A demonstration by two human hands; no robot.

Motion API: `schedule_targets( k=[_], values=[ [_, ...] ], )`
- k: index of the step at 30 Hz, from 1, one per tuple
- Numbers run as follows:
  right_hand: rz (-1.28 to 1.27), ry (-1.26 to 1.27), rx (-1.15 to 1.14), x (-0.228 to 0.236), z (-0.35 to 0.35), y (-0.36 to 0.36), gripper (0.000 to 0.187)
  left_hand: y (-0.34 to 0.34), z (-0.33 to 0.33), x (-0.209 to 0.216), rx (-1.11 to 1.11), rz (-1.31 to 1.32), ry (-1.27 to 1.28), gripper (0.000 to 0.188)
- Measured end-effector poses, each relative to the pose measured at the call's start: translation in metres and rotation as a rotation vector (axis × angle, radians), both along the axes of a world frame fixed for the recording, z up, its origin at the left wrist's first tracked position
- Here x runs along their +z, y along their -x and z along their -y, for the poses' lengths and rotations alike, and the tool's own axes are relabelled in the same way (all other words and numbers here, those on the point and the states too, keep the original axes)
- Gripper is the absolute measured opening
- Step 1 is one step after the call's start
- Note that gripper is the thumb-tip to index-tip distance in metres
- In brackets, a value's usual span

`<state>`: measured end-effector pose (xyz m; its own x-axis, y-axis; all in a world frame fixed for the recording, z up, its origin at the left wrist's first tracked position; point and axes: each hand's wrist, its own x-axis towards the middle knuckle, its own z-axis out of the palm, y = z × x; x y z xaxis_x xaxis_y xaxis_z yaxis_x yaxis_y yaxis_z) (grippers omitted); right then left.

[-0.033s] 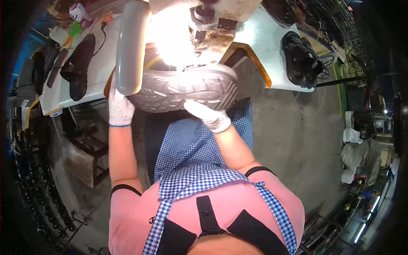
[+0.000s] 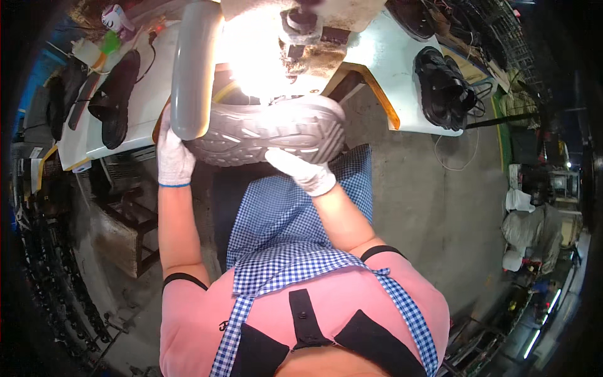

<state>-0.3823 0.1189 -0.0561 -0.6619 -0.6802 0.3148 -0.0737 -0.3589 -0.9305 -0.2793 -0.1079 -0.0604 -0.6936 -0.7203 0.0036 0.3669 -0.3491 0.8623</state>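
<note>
A grey shoe (image 2: 270, 133) lies sideways under a brightly lit sewing machine head (image 2: 301, 28), its treaded sole turned toward me. White-gloved, my left hand (image 2: 174, 158) grips the shoe's left end; its fingers are partly hidden by a rounded grey machine part (image 2: 191, 75). My right hand (image 2: 300, 169), also in a white glove, holds the lower edge of the shoe right of its middle. The thumb lies against the sole and the other fingers are out of sight. Glare hides the spot where the shoe's upper edge meets the machine.
On the left wing of the white table (image 2: 151, 107) lies a black sandal (image 2: 116, 103). A pair of black sandals (image 2: 443, 88) stands on the right wing. Below the left wing is a brown wooden stool (image 2: 119, 242).
Both hands and the shoe have shifted slightly to the left. The grip of each hand looks the same.
</note>
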Motion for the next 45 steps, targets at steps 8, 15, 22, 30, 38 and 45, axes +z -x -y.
schedule_targets(
  k=[8,15,22,30,38,45],
  values=[
    [0.045,-0.192,0.179,-0.004,0.023,0.009,0.060,-0.037,0.011,-0.032,-0.035,-0.004,-0.090,0.038],
    [-0.259,-0.660,0.318,0.056,0.003,0.051,0.061,-0.023,-0.020,0.011,-0.238,0.139,0.324,0.047],
    [-1.110,-0.757,0.464,0.076,0.007,0.105,0.051,0.035,-0.097,0.048,-0.412,0.179,0.372,0.058],
    [-0.366,-0.143,-0.374,0.028,-0.058,0.077,0.054,0.041,-0.127,0.026,-0.323,-0.141,-0.237,0.049],
    [0.148,-0.110,-0.400,-0.001,-0.149,0.062,0.045,0.031,-0.137,0.026,-0.400,-0.261,-0.752,0.050],
    [0.522,0.013,-0.415,-0.030,-0.146,0.042,0.046,-0.007,-0.126,-0.008,-0.283,0.352,0.268,0.087]
  ],
)
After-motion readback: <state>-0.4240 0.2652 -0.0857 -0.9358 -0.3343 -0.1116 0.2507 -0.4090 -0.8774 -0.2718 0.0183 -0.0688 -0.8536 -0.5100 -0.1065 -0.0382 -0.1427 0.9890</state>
